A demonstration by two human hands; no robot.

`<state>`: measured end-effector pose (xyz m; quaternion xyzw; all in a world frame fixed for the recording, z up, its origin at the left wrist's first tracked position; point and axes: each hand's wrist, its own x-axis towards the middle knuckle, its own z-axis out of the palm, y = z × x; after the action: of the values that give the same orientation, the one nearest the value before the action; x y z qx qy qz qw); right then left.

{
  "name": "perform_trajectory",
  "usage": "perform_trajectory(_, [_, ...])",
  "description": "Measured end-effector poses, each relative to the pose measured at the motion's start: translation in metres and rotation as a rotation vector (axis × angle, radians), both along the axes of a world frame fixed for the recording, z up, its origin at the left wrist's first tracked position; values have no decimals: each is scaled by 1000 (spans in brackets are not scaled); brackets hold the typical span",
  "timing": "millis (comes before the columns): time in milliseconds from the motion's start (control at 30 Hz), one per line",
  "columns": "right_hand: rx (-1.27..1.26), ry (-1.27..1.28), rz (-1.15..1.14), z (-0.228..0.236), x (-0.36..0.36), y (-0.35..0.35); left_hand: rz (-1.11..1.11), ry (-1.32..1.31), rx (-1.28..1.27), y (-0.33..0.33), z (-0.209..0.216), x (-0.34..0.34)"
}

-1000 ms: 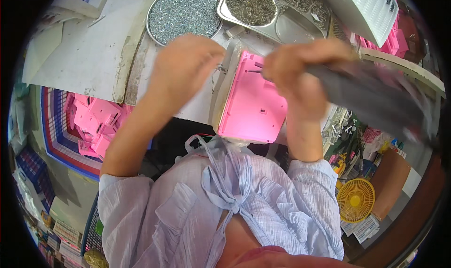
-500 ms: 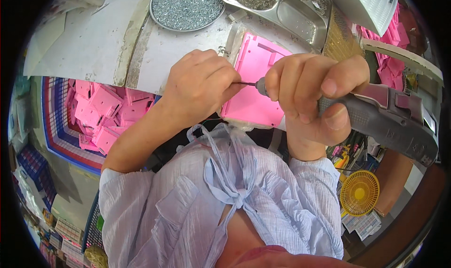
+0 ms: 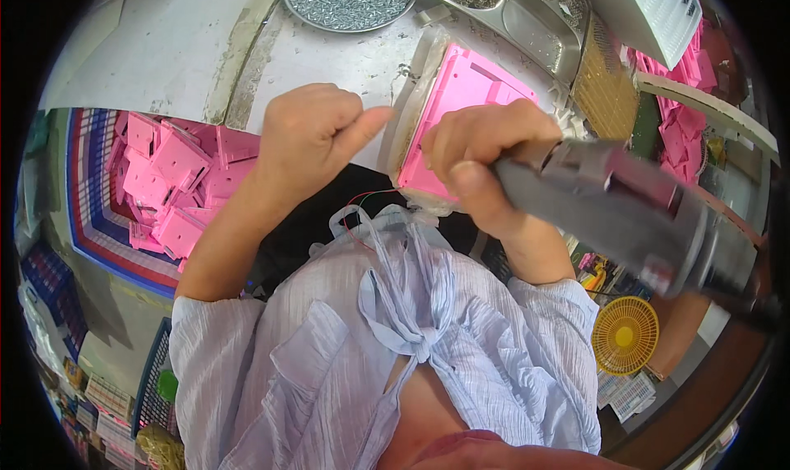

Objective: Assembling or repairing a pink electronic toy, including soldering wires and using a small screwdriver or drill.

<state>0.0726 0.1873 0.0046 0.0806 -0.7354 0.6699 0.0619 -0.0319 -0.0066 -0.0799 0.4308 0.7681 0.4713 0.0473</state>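
Note:
My right hand (image 3: 494, 153) grips a dark grey electric screwdriver (image 3: 605, 202), its body slanting down to the right; the bit is hidden behind my fingers. Beneath that hand lies a flat pink plastic panel (image 3: 465, 79) with raised edges and small holes, seated in a tape-wrapped holder (image 3: 403, 132) on the worktable. Left of the panel, my left hand (image 3: 313, 137) hovers apart from it, fingers curled into the palm and thumb stretched toward the panel. Whatever the curled fingers hold, if anything, is hidden.
A round metal tray of small silver screws (image 3: 350, 1) stands at the back, beside a divided steel tray (image 3: 539, 38) with more small hardware. At left, a striped woven basket (image 3: 82, 194) holds several pink parts (image 3: 156, 178). A yellow basket (image 3: 625, 336) sits lower right.
My left hand has drawn left, away from the screwdriver's bit, its thumb now extended. My right hand has shifted slightly left, and the screwdriver has tilted and blurred.

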Motion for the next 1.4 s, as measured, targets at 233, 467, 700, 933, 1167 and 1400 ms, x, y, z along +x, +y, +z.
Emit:
perform_trajectory(233, [-77, 36, 4, -10, 0, -3, -84, 62, 62, 11, 3, 21])
perform_trajectory(467, [-229, 186, 100, 22, 0, 5, -183, 41, 123, 12, 5, 33])
perform_trajectory(700, [-264, 167, 45, 23, 11, -3, -215, 49, 139, 12, 6, 37])
perform_trajectory(933, [-413, 165, 62, 2, 26, -10, -250, 157, 34, 8, 17, 35])
perform_trajectory(1167, [-94, 271, 0, -23, 27, -31, -348, 180, -112, 8, 3, 32])
perform_trajectory(1400, [-74, 298, -1, -18, 25, -6, -327, 262, -177, 20, 17, 35])
